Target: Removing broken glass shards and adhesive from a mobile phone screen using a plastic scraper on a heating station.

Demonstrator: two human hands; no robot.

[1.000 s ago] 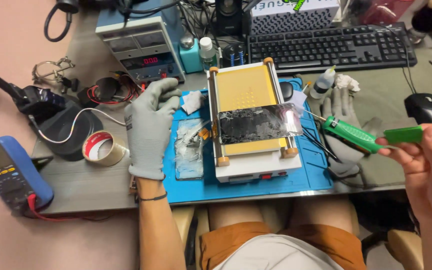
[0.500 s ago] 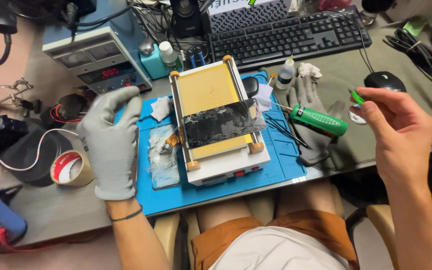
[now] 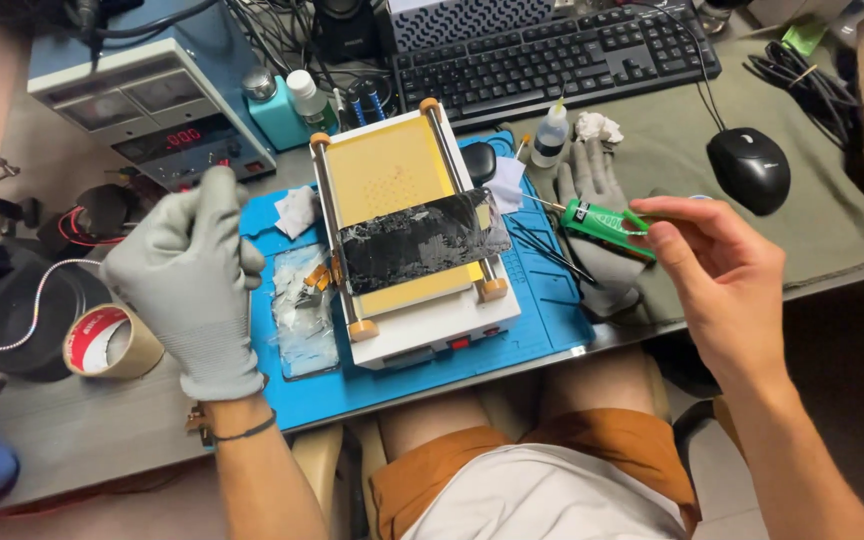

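A white heating station with a yellow plate (image 3: 387,170) stands on a blue work mat (image 3: 552,300). A cracked black phone screen (image 3: 417,240) lies across the plate. My left hand (image 3: 192,280), in a grey glove, hovers over the mat's left edge with its fingers curled and nothing visible in it. My bare right hand (image 3: 722,270) pinches a small thin green tool (image 3: 640,215) beside a green glue tube (image 3: 597,218). The tube lies on a spare grey glove (image 3: 592,175). A phone panel smeared with residue (image 3: 302,305) rests on the mat left of the station.
A tape roll (image 3: 102,340) and cables sit at the left. A blue bench power supply (image 3: 142,100), a teal dispenser bottle (image 3: 277,110) and a white bottle (image 3: 307,95) stand behind. A keyboard (image 3: 552,50), a mouse (image 3: 747,170) and a small dropper bottle (image 3: 550,135) are further back.
My left hand has lifted off the mat and curled its fingers. My right hand has come in from the right towards the green tube. The view has shifted.
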